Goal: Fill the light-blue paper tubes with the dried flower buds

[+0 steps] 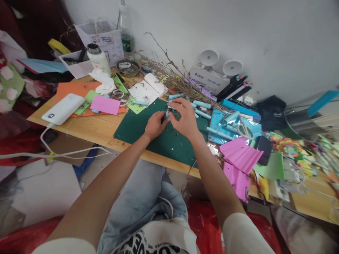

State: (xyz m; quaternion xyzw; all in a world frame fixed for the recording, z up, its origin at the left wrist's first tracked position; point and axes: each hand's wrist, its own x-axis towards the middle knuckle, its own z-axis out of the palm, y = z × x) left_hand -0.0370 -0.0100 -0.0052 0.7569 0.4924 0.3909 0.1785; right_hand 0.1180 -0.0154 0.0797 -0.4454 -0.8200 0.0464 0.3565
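Over a dark green mat [159, 151], my left hand [155, 126] is closed around a short light-blue paper tube [166, 114]. My right hand [186, 119] meets it from the other side, thumb and fingers curled in a pinch on brown dried plant bits [173, 113] at the tube's end. The fingers partly hide the tube. More light-blue paper tubes [202, 104] lie just behind and right of my right hand. Brown crumbs are scattered on the mat.
A bundle of dry twigs [180, 81] lies along the wall by a white router [206, 79]. Scissors [245, 130] and pink crepe paper [241, 155] are at the right. A white power bank [63, 109], pink paper [105, 104] and a bottle [98, 58] stand or lie left.
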